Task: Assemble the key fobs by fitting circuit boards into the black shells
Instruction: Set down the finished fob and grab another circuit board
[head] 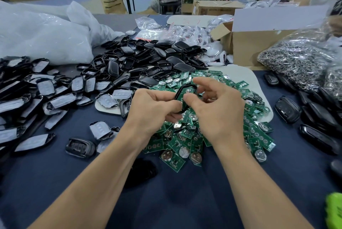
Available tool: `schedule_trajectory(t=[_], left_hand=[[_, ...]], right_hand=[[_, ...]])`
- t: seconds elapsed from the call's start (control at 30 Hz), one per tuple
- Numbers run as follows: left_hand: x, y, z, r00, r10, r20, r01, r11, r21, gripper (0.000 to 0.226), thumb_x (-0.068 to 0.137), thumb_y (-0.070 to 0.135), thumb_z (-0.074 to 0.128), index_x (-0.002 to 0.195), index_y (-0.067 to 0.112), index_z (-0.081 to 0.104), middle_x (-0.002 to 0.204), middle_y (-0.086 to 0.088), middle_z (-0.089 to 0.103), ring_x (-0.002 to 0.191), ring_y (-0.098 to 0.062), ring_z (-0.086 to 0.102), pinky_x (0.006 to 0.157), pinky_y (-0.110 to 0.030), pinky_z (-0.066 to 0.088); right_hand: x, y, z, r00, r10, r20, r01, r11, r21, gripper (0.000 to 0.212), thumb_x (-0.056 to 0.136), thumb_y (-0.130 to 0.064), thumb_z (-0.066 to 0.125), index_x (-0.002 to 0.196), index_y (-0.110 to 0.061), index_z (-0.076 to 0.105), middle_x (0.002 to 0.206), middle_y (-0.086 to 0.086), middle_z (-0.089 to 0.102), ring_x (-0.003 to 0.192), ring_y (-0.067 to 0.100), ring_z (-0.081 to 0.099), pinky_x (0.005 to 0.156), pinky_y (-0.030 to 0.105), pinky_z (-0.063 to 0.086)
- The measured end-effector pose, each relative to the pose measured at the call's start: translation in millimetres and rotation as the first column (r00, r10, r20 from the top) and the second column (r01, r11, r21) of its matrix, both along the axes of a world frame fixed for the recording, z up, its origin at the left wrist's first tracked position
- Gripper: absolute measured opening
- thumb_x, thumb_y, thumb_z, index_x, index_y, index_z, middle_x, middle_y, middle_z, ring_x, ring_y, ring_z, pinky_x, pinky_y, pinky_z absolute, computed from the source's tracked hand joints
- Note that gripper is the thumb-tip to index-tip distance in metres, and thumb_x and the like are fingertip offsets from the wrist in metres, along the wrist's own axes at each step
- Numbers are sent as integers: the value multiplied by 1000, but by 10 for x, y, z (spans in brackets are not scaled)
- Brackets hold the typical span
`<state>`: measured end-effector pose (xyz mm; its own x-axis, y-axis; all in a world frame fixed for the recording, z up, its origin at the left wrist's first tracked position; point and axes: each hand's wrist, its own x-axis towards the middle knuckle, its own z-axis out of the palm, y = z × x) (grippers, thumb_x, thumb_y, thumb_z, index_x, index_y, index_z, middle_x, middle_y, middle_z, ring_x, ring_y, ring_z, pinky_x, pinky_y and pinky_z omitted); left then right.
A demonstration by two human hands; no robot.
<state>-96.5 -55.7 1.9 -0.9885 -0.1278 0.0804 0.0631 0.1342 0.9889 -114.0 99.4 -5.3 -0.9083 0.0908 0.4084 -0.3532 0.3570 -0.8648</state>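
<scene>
My left hand (153,107) grips a black shell (182,91) from the left, above a heap of green circuit boards (187,141). A green circuit board (189,92) with a round silver battery holder sits inside the shell. My right hand (216,106) presses its thumb on that board, the other fingers loosely curled above it. The shell's lower half is hidden behind both hands.
A pile of empty black shells (148,62) lies behind the boards. Button pads in black frames (46,88) cover the left. Finished fobs (322,117) lie at the right, by bags of metal rings (299,62) and a cardboard box (249,43). Dark blue cloth (185,201) spreads near me.
</scene>
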Motion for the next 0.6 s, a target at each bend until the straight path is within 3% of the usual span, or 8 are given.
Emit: schedule_trajectory(t=[0.17, 0.3, 0.43, 0.53, 0.6], left_hand=[[8, 17, -39, 998, -62, -26, 59, 992, -109, 18, 87, 7, 78, 89, 24, 85, 74, -3, 79, 63, -18, 75, 61, -24, 60], [-7, -7, -47, 997, -65, -52, 57, 989, -138, 20, 87, 6, 80, 92, 24, 85, 71, -5, 78, 60, -21, 73, 60, -30, 61], [-9, 32, -66, 997, -62, -40, 53, 979, -199, 19, 86, 15, 73, 91, 30, 83, 71, -1, 77, 59, -25, 70, 59, -43, 62], [-10, 60, -68, 998, -42, -52, 25, 959, -282, 12, 83, 22, 66, 78, 25, 77, 59, 3, 66, 50, -22, 53, 52, -42, 48], [-27, 31, -42, 997, 58, -43, -66, 972, -225, 14, 88, 13, 70, 79, 21, 78, 66, -2, 74, 58, -31, 66, 62, -47, 61]], right_hand=[[-57, 18, -21, 983, 91, 161, -61, 980, -187, 16, 76, -20, 86, 83, -30, 76, 60, -8, 66, 54, 9, 58, 58, 36, 55], [-27, -17, -14, 982, 110, 154, -73, 972, -224, 23, 73, -31, 81, 83, -51, 75, 68, 9, 70, 51, 12, 54, 54, 40, 52], [-33, -27, -20, 982, 117, 147, -86, 975, -205, 22, 78, -23, 83, 85, -43, 78, 61, 3, 67, 51, 13, 54, 53, 38, 51], [-28, -15, -18, 970, 146, 193, -117, 981, -154, 20, 85, -16, 80, 90, -36, 80, 61, -7, 68, 52, 11, 56, 55, 35, 50], [-11, -40, -32, 965, 149, 215, -140, 988, -57, 23, 91, -15, 74, 100, -35, 79, 70, -12, 74, 54, 9, 61, 57, 33, 54]])
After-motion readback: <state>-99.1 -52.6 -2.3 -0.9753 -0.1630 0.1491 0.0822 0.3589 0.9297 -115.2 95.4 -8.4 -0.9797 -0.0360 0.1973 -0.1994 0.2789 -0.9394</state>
